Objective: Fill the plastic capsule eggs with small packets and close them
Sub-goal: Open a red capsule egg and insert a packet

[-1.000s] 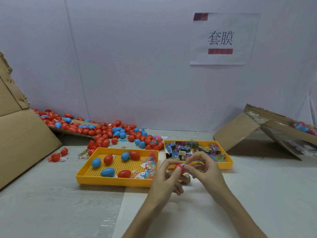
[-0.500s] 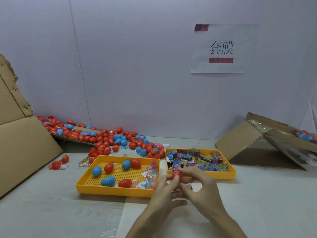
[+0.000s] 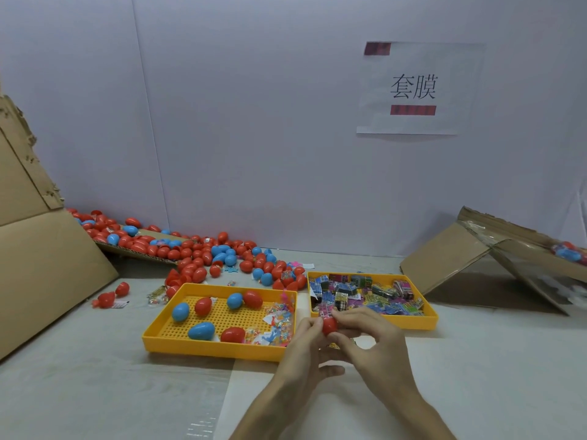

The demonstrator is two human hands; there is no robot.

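Observation:
A red capsule egg (image 3: 329, 325) is pinched between the fingertips of my left hand (image 3: 305, 354) and my right hand (image 3: 371, 347), just in front of the gap between two yellow trays. The left yellow tray (image 3: 203, 346) holds several red and blue eggs and a heap of small clear toy packets (image 3: 277, 325). The right yellow tray (image 3: 413, 322) is full of small printed packets (image 3: 359, 293). Whether the held egg is closed is hidden by my fingers.
A pile of loose red and blue eggs (image 3: 203, 252) spreads along the back wall on the left. A cardboard box (image 3: 38, 265) leans at the far left, and a folded cardboard box (image 3: 495, 258) lies at the right. Two red eggs (image 3: 111, 295) sit apart on the table.
The camera has tipped upward, so both hands sit lower in the frame. Both hands still hold the red egg, with my right thumb and fingers closed more tightly over it.

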